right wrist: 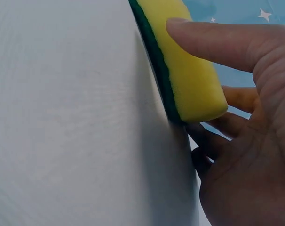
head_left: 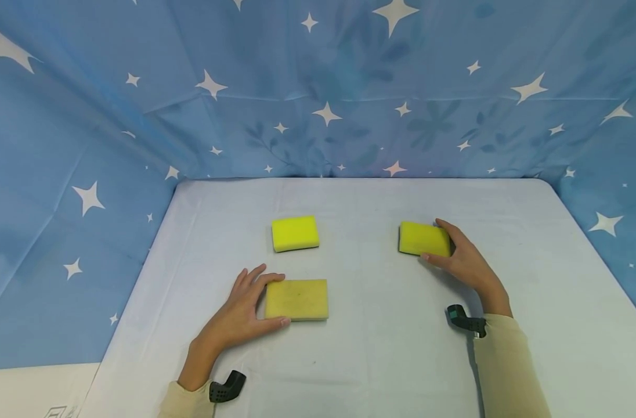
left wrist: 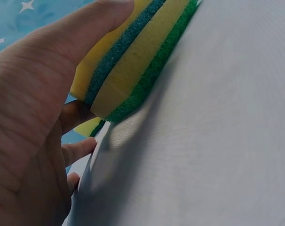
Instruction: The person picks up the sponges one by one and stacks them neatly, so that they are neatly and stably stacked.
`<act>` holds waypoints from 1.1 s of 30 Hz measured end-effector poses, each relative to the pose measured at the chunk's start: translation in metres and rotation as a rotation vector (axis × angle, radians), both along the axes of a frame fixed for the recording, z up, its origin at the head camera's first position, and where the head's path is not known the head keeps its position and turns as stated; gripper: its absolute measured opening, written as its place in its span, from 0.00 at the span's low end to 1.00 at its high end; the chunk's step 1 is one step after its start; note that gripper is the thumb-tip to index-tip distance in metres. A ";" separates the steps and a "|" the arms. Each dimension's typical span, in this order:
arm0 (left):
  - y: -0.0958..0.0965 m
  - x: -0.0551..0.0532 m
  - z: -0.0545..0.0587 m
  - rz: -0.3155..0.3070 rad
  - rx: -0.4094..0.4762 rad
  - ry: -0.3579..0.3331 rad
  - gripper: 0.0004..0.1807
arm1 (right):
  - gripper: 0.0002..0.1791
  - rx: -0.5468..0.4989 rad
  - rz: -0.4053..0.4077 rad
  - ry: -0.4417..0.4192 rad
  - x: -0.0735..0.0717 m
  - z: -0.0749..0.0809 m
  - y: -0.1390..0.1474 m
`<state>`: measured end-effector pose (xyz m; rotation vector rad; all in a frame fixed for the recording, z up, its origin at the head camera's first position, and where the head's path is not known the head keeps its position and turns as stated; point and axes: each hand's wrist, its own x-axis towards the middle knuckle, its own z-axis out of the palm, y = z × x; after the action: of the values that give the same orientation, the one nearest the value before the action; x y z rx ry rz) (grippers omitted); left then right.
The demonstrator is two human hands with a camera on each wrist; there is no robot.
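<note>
Khaki sleeves (head_left: 511,368), black angular wrist cameras (head_left: 227,388), teal patch (head_left: 453,313) on the right one.

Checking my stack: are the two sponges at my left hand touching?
Touching: the left wrist view shows the upper sponge lying blue side down on the lower sponge, no gap showing.

White-covered tbl (head_left: 380,360) w/ rounded far corners & faint creases. L of ctr, carries a stack (head_left: 297,299) of 2 yellow sponges: upper sponge (left wrist: 90,66) w/ blue scourer (left wrist: 112,61) underneath, lower sponge (left wrist: 128,70) w/ green scourer (left wrist: 147,82), green side down. Just behind stack, not touching, bears a single bright-yellow sponge (head_left: 295,233), slightly turned, dk green underside (left wrist: 98,128). R of ctr, approx level w/ that one, holds another yellow sponge (head_left: 425,238), also green side down. Shows soft shadows (right wrist: 166,188) too.
</note>
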<state>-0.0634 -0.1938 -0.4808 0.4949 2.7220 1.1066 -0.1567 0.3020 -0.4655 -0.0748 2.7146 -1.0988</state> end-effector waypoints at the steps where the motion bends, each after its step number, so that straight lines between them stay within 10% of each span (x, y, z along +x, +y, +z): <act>1: 0.000 0.000 0.000 0.000 0.000 0.001 0.44 | 0.59 -0.001 0.000 0.002 0.000 0.000 0.000; 33: -0.001 0.000 -0.003 -0.002 -0.010 0.015 0.45 | 0.51 -0.052 -0.009 0.070 0.003 0.004 -0.001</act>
<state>-0.0633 -0.1950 -0.4834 0.5068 2.7375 1.0924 -0.1535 0.3008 -0.4614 -0.1106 2.7502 -1.1913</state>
